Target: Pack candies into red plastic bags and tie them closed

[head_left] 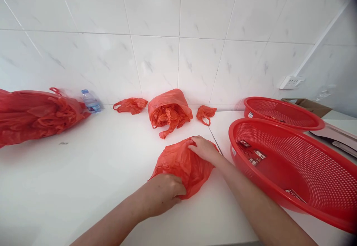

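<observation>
"Plastic this thin will weigh almost nothing, I'd say. Where is it?"

"My red bag [192, 164] lies on the white worktop [97, 201], flattened and wrinkled under both my hands."

"What are your fingers doing?"

"On my left hand [164, 194] they're curled in at the near edge; whether they pinch any film, I can't tell. My right hand [205, 149] has its fingers loosely extended, resting over the far right edge."

"How would you judge the handling?"

"Soft, limp, a bit slippery, easily torn by a sharp tug. I'd take opposite edges and keep off the baggy middle, which would just bunch."

"Count for me."

"One bag under my hands. Behind it, one stuffed bag [170, 101], with two small crumpled bags, one to its left [132, 105] and one to its right [206, 112]. Far left, one big red bundle [41, 115]; its layers I can't count. Then one bottle [90, 102] beside that, and two red baskets on my right, one near [315, 171], one behind [267, 106]."
</observation>
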